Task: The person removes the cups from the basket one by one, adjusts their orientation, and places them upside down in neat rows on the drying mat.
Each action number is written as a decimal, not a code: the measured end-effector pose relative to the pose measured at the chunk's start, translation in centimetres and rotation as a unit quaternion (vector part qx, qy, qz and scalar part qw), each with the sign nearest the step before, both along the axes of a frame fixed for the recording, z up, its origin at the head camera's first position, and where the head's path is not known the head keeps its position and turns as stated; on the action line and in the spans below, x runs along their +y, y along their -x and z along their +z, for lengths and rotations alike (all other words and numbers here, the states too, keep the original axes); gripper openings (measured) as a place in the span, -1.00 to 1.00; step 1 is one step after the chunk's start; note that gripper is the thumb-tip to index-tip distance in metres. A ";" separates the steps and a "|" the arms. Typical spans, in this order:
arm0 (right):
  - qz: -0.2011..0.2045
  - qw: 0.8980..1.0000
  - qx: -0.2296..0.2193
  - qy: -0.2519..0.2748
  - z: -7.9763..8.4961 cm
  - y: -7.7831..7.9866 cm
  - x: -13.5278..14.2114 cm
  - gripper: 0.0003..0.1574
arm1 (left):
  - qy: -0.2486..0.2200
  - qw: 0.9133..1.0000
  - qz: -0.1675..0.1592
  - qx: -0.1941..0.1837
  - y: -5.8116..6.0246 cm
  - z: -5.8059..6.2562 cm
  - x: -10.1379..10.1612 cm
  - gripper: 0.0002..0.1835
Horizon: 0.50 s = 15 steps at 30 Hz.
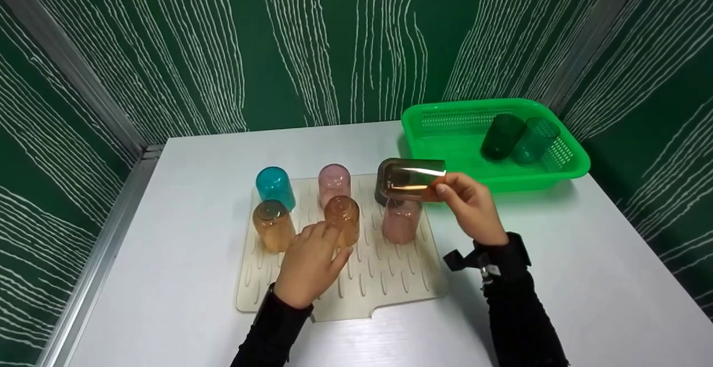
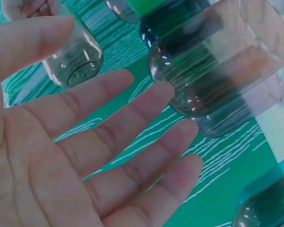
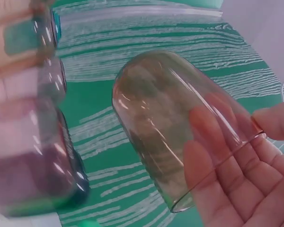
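Note:
My right hand (image 1: 473,208) pinches an amber glass (image 1: 409,175) at its rim, fingers inside and thumb outside. The glass (image 3: 156,118) is held on its side above the right part of the cream drying mat (image 1: 328,294). My left hand (image 1: 312,261) reaches over the mat with its fingers extended, as the left wrist view shows. Its fingertips (image 2: 163,90) are close to an upside-down amber glass (image 1: 345,216). Another amber glass (image 1: 274,228) stands to the left. A pink glass (image 1: 402,223) stands below the held glass, which partly hides a dark glass (image 1: 381,193).
At the mat's back row, a blue glass (image 1: 275,186) and a pink glass (image 1: 334,183) stand upside down. A green plastic basket (image 1: 445,111) at the back right holds a dark green glass (image 1: 502,137) and a teal glass (image 1: 537,140) leaning together. Patterned green walls surround the white table (image 1: 167,255).

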State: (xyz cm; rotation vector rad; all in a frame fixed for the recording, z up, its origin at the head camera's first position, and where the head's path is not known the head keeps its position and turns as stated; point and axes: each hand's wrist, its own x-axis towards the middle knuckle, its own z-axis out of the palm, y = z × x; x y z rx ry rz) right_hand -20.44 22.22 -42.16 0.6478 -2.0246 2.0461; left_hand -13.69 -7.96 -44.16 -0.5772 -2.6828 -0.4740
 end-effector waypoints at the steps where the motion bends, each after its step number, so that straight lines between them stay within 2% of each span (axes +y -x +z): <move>1: 0.006 1.000 0.000 0.000 -0.1 -0.2 -0.3 -0.84 | -0.003 1.000 0.000 0.000 0.0 0.0 0.0 -0.69; 6: 0.022 1.000 0.005 -0.020 -0.5 -0.7 -1.3 -0.77 | -0.036 0.999 0.002 0.003 0.3 0.1 -0.1 -0.61; 9: 0.039 0.999 0.011 -0.028 -0.8 -1.0 -1.8 -0.78 | -0.102 0.995 -0.009 -0.006 0.4 0.1 0.0 -0.46; 11: 0.060 0.998 0.016 -0.027 -1.0 -1.2 -2.1 -0.78 | -0.157 0.987 -0.018 -0.018 0.5 0.2 0.1 -0.32; 15: 0.093 0.995 0.016 -0.026 -1.0 -1.7 -2.7 -0.75 | -0.257 0.965 -0.032 -0.048 0.5 0.3 0.5 -0.11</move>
